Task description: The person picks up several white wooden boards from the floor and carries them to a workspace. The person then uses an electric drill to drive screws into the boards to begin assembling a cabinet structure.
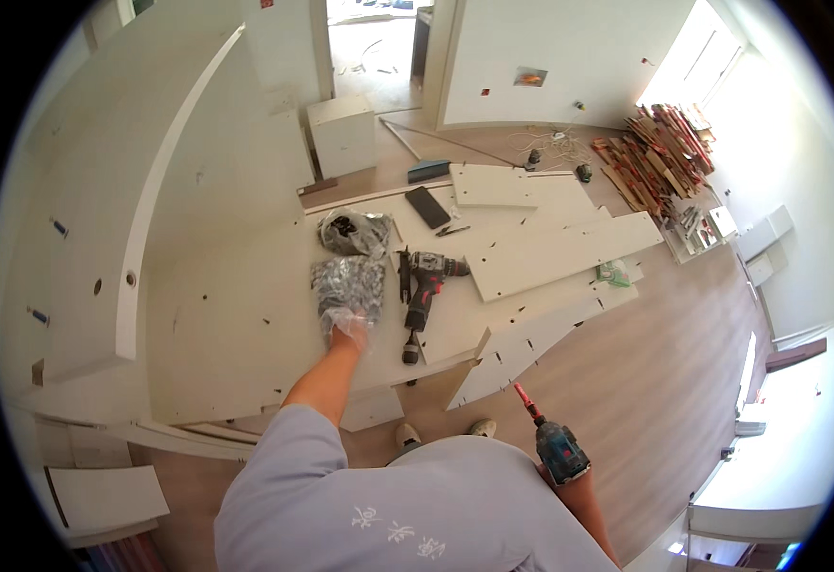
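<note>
My left hand (348, 327) reaches into a clear plastic bag (345, 284) of small dark fittings; its fingers are hidden inside. A second clear bag (355, 232) with black pieces lies just beyond. To the right of the bags rests a cordless drill (426, 286), with another tool's dark chuck (410, 351) by its base. Low on the right, my right hand (552, 477) grips a dark teal cordless driver (562, 452) with a long red bit, held over the floor. Most of that hand's fingers are behind the driver.
White panels (560, 257) lie loosely stacked on the work surface, with a phone (427, 207) and pen beside them. A tall white panel (92, 219) with screws stands at left. A box-shaped cabinet (342, 136), scrap wood pile (660, 157) and cable coil (555, 145) sit farther back.
</note>
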A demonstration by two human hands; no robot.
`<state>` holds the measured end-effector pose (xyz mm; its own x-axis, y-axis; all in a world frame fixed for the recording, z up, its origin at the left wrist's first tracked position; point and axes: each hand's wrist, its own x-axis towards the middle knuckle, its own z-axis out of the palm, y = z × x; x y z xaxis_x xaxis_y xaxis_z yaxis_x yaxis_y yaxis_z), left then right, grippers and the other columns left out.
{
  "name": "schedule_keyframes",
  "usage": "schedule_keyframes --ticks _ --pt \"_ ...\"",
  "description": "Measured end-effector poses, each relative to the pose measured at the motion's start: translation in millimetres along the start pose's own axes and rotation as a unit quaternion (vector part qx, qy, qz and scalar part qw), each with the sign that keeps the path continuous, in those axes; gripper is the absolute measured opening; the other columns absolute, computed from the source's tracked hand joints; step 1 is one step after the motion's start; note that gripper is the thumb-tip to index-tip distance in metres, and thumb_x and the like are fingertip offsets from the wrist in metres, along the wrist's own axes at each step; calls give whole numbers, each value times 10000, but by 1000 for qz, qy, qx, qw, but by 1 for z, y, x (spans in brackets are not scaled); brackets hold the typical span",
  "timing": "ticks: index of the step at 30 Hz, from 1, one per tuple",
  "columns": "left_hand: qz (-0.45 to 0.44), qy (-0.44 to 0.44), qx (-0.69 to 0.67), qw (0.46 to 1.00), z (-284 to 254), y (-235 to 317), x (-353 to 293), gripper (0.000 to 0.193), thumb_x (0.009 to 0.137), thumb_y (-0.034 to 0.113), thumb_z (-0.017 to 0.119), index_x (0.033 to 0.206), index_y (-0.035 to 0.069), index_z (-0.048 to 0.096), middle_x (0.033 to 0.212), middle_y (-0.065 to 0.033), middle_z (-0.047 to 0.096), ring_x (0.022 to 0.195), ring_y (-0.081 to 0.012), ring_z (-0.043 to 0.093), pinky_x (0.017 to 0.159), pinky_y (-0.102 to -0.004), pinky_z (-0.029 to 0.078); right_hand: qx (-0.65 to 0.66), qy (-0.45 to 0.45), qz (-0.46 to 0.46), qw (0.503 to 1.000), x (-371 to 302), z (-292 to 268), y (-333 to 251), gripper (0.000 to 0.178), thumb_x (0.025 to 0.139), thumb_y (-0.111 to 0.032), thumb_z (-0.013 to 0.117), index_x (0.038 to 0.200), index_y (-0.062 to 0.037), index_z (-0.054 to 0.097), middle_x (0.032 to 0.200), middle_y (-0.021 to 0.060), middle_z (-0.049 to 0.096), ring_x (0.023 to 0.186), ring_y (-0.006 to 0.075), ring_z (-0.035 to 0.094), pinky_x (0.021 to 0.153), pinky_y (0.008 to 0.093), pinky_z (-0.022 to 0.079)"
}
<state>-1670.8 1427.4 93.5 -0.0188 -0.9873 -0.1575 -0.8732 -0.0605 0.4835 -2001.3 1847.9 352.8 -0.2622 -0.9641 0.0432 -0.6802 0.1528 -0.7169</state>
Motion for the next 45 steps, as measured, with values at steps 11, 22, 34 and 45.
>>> schedule_keyframes --ticks 11,22,34,45 --pt "-21 71 -353 933 30 -49 0 252 980 263 605 1153 82 635 1061 -102 687 912 -269 669 798 -411 563 -8 28 -36 999 19 -3 5 288 780 -137 872 1013 -33 740 915 56 774 807 144 728 774 327 572" --pt "-210 -73 -798 560 -21 -16 -86 137 1046 175 569 1132 96 643 956 -38 672 820 -177 659 673 -299 580 43 -56 -8 997 35 -23 5 256 784 -119 864 997 -37 748 915 57 774 808 179 731 772 334 571" --pt "-205 -150 -845 470 -79 123 -223 286 1022 344 648 1202 121 649 1005 -13 667 856 -128 652 670 -246 584 219 -229 -139 938 140 -81 72 287 767 -69 858 1027 -54 736 927 75 744 793 214 694 765 333 556" --pt "-126 -258 -720 632 -23 363 -240 245 1061 357 595 1108 122 645 743 4 577 508 -50 375 454 -211 300 251 -334 -329 847 276 -192 198 366 740 -52 866 1076 -36 722 957 106 745 841 257 703 790 356 556"
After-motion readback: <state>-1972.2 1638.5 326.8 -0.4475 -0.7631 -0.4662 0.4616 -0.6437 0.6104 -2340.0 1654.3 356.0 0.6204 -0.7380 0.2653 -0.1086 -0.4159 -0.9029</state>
